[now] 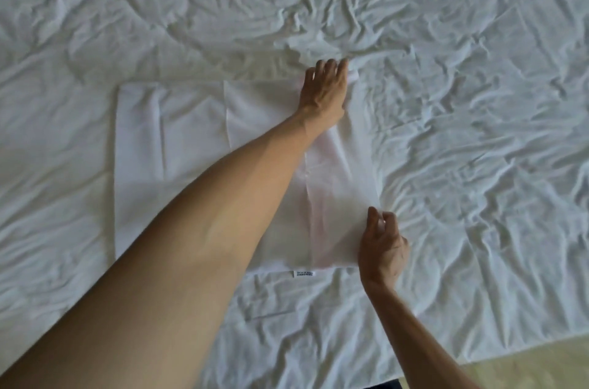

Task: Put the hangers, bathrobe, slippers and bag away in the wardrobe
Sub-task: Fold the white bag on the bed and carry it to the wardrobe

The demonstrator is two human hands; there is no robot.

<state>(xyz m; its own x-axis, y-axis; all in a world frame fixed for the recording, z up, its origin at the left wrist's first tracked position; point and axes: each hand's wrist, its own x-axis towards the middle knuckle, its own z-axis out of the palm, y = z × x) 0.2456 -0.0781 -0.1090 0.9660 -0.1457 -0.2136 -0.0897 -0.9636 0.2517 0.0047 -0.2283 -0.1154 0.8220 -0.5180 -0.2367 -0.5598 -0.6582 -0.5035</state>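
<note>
A flat white cloth bag (178, 172) lies spread on the bed, with a small label at its near edge. My left hand (325, 89) reaches across the bag and its curled fingers grip the far right corner. My right hand (381, 245) pinches the near right corner between thumb and fingers. My left forearm covers the middle of the bag. No hangers, bathrobe or slippers are in view.
The bag rests on a wrinkled white bed sheet (478, 133) that fills nearly the whole view. A strip of pale floor (548, 363) shows past the bed's edge at the lower right.
</note>
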